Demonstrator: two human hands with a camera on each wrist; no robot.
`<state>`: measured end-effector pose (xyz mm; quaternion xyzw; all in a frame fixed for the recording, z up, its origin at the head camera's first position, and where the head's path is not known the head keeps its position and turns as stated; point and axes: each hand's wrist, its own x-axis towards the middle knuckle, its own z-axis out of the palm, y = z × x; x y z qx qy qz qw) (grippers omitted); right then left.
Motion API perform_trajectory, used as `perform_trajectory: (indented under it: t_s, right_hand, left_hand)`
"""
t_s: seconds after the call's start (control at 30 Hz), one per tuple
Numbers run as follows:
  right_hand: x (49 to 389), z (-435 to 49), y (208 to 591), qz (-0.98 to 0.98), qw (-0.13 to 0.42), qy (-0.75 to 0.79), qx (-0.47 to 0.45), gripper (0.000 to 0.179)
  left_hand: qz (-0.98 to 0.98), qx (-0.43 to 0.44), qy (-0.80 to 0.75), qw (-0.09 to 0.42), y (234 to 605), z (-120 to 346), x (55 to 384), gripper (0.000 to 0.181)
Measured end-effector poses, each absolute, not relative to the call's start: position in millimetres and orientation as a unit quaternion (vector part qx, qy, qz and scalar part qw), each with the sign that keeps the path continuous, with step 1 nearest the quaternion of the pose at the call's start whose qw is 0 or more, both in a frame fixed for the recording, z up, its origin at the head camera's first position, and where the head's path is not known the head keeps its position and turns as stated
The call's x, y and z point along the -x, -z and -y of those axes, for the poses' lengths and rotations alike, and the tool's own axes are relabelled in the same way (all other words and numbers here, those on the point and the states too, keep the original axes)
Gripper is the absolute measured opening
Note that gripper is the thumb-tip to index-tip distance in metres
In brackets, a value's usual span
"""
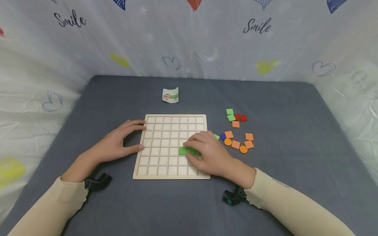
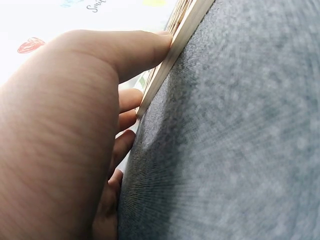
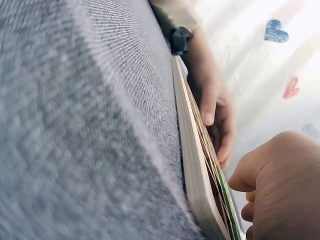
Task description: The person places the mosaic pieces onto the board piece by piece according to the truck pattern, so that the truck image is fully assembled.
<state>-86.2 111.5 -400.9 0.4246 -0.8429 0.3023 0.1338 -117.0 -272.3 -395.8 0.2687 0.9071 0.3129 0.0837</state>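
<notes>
A square wooden grid board (image 1: 160, 142) lies flat on the table. Along its left edge my left hand (image 1: 121, 141) rests, thumb and fingertips touching the rim; the left wrist view shows the thumb (image 2: 145, 50) against the board's side (image 2: 172, 62). My right hand (image 1: 209, 154) is over the board's right part, thumb and index finger apart around a row of green square tiles (image 1: 182, 150) lying in the grid. Part of that row is hidden under the hand. The right wrist view shows its thumb (image 3: 245, 175) close above the green tile edge (image 3: 226, 197).
Right of the board lie loose pieces: light green squares (image 1: 229, 111), red pieces (image 1: 243, 118), orange squares (image 1: 249, 136), orange circles (image 1: 243, 149) and a blue piece (image 1: 222, 136). A small picture card (image 1: 170, 95) lies behind the board on the dark grey tablecloth (image 1: 280, 111).
</notes>
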Motion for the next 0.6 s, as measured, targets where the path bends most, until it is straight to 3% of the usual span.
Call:
perform_trajectory:
  t_s: [0.6]
  right_hand:
    - [89, -127, 392, 0.864, 0.158, -0.296, -0.376, 0.028]
  left_hand:
    - [-0.91, -0.265, -0.308, 0.086, 396, 274, 117, 0.063]
